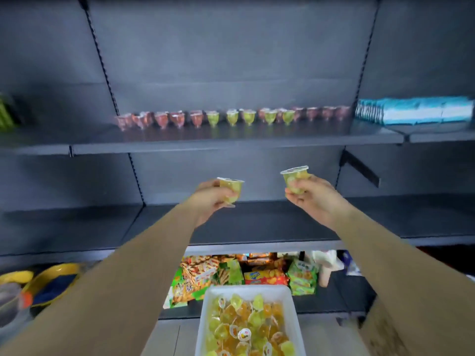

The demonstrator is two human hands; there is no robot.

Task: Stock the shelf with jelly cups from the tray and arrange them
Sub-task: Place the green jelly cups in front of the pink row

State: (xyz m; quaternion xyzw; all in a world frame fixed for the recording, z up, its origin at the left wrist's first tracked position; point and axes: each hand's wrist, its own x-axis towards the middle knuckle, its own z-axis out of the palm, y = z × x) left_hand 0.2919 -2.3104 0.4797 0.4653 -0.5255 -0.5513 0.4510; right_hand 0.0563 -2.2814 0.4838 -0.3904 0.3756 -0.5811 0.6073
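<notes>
Two green jelly cups, one gripped in the left hand (213, 199), one (295, 179) in the right hand (312, 199)

Left hand (214, 199), at centre, 9 o'clock side: grips a green jelly cup (231, 190), upright, raised. Right hand (309, 195), 3 o'clock side: grips a second green jelly cup (295, 179), tilted slightly. Upper shelf (231, 141), 12 o'clock: row of red and green cups (231, 118); blue packs (413, 110) at 2 o'clock. White tray (288, 299) of loose jelly cups, 6 o'clock; snack bags (257, 274) just beyond it
</notes>
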